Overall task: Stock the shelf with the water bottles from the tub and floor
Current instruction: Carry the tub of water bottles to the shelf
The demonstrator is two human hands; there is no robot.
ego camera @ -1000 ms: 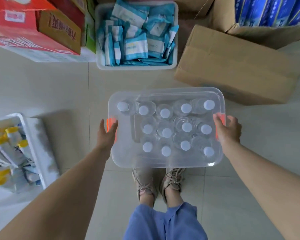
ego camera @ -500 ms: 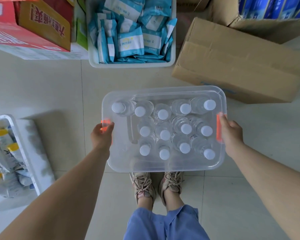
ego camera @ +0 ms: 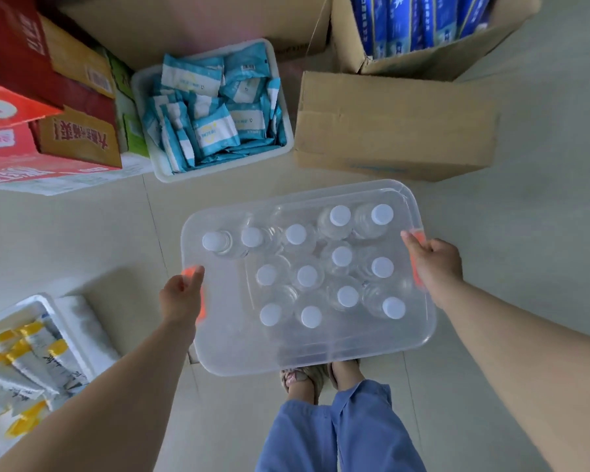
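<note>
I see a clear plastic tub (ego camera: 225, 338) at frame centre, carried above the tiled floor (ego camera: 542, 233) and tilted so its right end sits higher in view than the left. Left hand (ego camera: 179, 296) grips the orange handle (ego camera: 201, 303) on the tub's 9 o'clock end, fingers wrapped round it. Right hand (ego camera: 435, 262) grips the matching orange handle (ego camera: 418, 258) on the 3 o'clock end, fingers curled over the rim. Inside the tub stand the water bottles (ego camera: 307, 275), upright, white caps up, packed touching each other toward the right and far side; the strip of tub bottom along the left wall and the near edge is bare. I count roughly a dozen caps, exact number hard to confirm through the glare. At 6 o'clock, directly under the tub, I see the person's shoes (ego camera: 300, 374) and blue trouser legs (ego camera: 338, 430). At 11 o'clock from the tub, a white bin (ego camera: 280, 97) full of blue-and-white packets (ego camera: 215, 131) sits on the floor. Just right of it, at 1 o'clock, a closed cardboard box (ego camera: 395, 127); behind that, an open carton (ego camera: 433, 63) holding blue packs (ego camera: 419, 18) standing on edge. At 10 o'clock, stacked red and orange cartons (ego camera: 28, 124). At 8 o'clock, a white tray (ego camera: 75, 321) with yellow-capped sachets (ego camera: 31, 359), partly cut off by the frame edge.
</note>
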